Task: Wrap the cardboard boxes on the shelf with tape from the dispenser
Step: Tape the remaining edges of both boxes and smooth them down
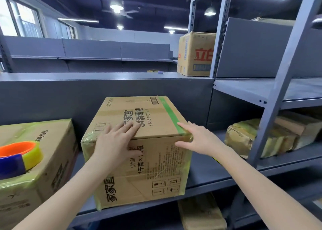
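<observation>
"Hands first: how does the person's left hand (115, 139) lie?"

"Flat, fingers spread, across the top front edge of the middle cardboard box (139, 174), gripping nothing. The right hand (196, 139) is open too, its straight fingers touching the box's right top corner by the green tape strip (171, 115)."

"And the dispenser?"

"The tape dispenser (17, 154), with its orange core, sits on top of the left box (52, 168), apart from both hands. Both boxes stand on the grey shelf (209, 179)."

Bare left grip (115, 142) and bare right grip (196, 139) on slender bare forearms (73, 191)
</observation>
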`<state>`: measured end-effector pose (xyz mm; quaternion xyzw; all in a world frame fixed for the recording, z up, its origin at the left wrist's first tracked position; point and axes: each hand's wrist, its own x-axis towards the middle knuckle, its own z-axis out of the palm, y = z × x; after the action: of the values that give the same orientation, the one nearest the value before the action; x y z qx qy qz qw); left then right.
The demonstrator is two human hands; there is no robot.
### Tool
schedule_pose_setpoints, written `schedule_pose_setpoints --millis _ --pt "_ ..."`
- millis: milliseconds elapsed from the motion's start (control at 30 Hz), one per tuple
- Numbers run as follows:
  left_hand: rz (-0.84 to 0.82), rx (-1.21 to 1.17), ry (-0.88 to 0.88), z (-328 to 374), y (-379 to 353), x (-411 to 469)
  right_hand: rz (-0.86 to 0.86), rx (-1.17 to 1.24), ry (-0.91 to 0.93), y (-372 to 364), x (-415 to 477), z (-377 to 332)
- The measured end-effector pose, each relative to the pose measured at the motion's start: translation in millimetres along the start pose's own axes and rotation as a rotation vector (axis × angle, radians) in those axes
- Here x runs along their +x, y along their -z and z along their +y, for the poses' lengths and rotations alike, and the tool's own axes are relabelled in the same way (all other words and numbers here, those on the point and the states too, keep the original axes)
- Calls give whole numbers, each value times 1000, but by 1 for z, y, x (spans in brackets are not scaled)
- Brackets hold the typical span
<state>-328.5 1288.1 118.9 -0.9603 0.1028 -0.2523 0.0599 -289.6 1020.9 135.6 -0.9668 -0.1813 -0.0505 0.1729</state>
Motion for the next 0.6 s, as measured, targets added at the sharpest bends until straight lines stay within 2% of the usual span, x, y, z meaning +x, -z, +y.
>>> schedule_pose_setpoints --millis 100,167,267,333,400,500,600 --pt "4 56 107 -26 2 -12 35 -377 4 -2 2 -15" --pt "22 86 188 -35 9 -20 78 -471 66 -5 6 -28" --pt "46 -20 317 -43 12 -32 23 -386 190 -9 15 -56" --pt "31 -290 453 -43 12 -36 -20 -329 267 -15 24 -77" --pt "37 -522 486 -40 10 -39 -31 -324 318 -23 34 -93" --pt "139 -618 475 -38 7 -42 -60 -335 344 -34 43 -108" --pt "160 -639 507 -39 5 -43 -53 -364 336 -39 44 -114"
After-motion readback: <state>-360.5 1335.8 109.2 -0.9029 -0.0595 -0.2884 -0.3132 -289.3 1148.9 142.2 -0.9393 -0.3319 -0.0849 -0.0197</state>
